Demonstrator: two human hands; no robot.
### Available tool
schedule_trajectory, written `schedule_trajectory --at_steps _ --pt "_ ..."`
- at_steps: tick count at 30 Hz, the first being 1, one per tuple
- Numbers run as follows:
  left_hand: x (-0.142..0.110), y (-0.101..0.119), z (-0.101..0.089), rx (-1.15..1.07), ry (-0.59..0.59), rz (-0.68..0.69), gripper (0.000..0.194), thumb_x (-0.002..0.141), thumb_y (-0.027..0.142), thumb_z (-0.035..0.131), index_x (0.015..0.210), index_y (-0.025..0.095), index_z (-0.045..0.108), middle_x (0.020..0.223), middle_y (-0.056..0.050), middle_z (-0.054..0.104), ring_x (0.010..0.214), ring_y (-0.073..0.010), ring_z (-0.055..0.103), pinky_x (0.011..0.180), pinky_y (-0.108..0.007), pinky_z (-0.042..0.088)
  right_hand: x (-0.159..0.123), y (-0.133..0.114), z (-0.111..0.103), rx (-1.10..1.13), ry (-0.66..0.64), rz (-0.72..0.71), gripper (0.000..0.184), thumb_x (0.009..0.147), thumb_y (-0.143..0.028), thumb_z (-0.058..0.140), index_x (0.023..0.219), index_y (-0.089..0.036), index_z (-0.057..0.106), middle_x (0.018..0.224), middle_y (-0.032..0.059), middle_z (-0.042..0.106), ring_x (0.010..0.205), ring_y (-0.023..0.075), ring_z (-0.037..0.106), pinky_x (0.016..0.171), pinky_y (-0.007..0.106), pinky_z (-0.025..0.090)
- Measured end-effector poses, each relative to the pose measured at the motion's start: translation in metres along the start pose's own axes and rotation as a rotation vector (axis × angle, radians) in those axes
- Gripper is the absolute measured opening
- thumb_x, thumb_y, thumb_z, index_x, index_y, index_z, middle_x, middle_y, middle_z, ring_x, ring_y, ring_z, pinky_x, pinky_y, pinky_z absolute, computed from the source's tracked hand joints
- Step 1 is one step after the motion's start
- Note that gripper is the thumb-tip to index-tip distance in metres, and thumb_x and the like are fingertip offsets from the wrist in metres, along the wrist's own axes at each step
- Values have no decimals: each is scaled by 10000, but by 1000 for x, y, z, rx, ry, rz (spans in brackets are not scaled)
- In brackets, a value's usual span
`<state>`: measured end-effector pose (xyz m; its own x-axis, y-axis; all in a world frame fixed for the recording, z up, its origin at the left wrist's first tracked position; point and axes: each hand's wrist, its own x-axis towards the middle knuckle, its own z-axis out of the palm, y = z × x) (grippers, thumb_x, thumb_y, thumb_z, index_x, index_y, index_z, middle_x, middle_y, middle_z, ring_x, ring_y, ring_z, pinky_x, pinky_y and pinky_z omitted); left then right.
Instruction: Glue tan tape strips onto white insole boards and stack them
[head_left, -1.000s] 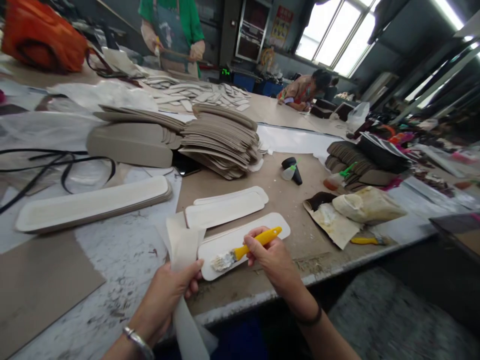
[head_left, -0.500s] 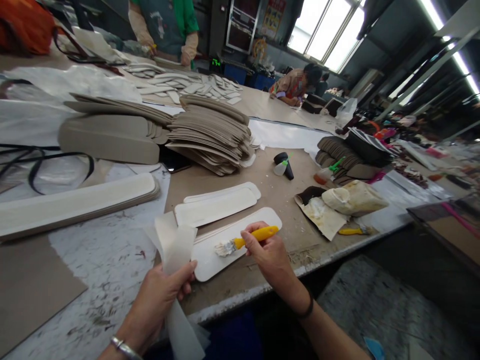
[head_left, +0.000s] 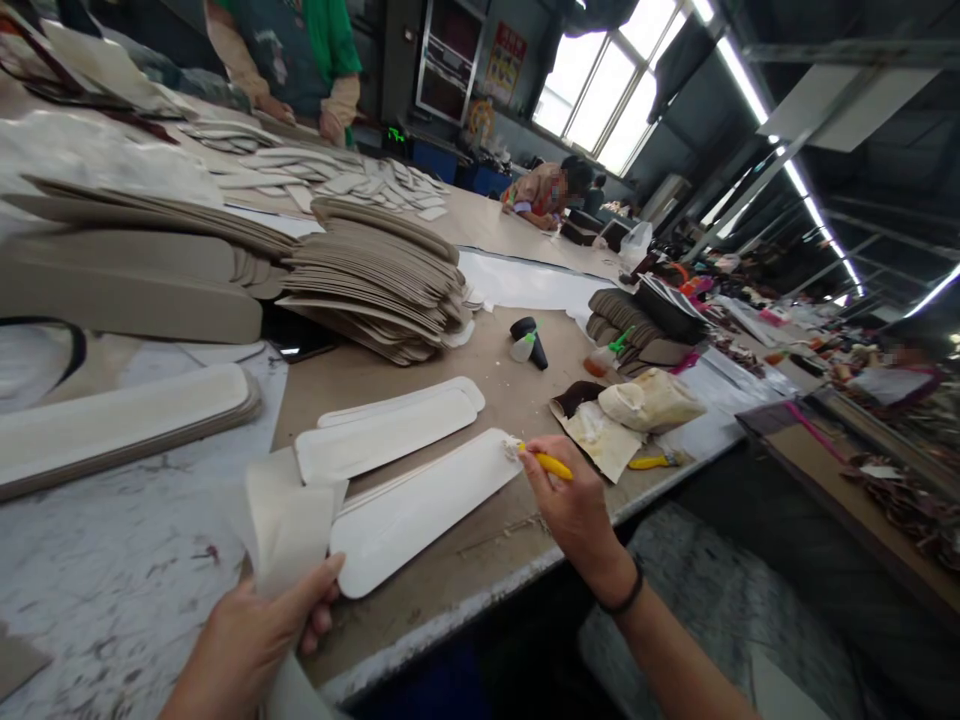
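My right hand (head_left: 566, 495) grips a yellow-handled brush (head_left: 551, 463); its white-coated bristles touch the far right end of a long white strip with rounded ends (head_left: 427, 510). The strip's surface looks wet and pale. In my left hand (head_left: 262, 620) is a bundle of limp, translucent whitish sheets (head_left: 289, 520), folded over and hanging below the hand. The left thumb lies at the near left end of the strip. Just behind it, a second pair of white strips (head_left: 390, 430) overlaps on the brown table covering.
Tall stacks of grey-brown strips (head_left: 375, 280) stand behind. A long white-topped stack (head_left: 127, 425) lies left. To the right are a stained cloth bundle (head_left: 649, 400), a second yellow brush (head_left: 651, 462) and small glue bottles (head_left: 523, 346). A co-worker (head_left: 285, 70) stands across the table.
My right hand has drawn the brush from the strip's middle to its far right end. The view has swung right; my left hand still holds the sheets.
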<state>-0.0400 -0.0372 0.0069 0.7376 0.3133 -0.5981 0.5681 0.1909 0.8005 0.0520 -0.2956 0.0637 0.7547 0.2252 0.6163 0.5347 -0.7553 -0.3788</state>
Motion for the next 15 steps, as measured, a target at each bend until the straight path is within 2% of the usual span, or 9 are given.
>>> schedule_trajectory --at_steps 4,8,10,12,15 --pt "0 -6 -2 2 2 11 544 433 648 757 570 148 592 463 -50 587 436 -142 493 464 -251 389 -14 -17 11 53 -86 -92 122 937 -245 507 905 -184 609 853 84 649 825 209 613 763 341 514" --pt "5 -15 -1 -27 34 57 549 467 656 753 612 153 590 471 -37 589 434 -141 492 457 -248 388 -26 -58 18 336 -149 -70 80 918 -204 536 917 -188 614 841 66 645 824 185 614 751 309 526" --pt "7 -18 -1 -36 55 66 558 453 667 749 601 157 579 451 -29 571 418 -138 477 442 -249 376 -29 -78 22 496 -140 12 71 903 -211 557 899 -188 624 824 55 638 802 173 619 738 291 526" --pt "7 -17 -1 -45 44 80 556 452 664 748 592 156 570 446 -26 561 416 -138 474 436 -250 375 -31 -90 28 641 -149 154 89 891 -254 574 873 -188 631 794 46 633 739 163 621 690 279 526" --pt "1 -10 -1 -57 -16 101 524 502 630 738 627 152 566 472 -20 568 437 -134 481 447 -243 382 -31 -93 37 777 -235 357 147 875 -321 591 841 -183 625 753 34 620 589 138 592 561 259 501"
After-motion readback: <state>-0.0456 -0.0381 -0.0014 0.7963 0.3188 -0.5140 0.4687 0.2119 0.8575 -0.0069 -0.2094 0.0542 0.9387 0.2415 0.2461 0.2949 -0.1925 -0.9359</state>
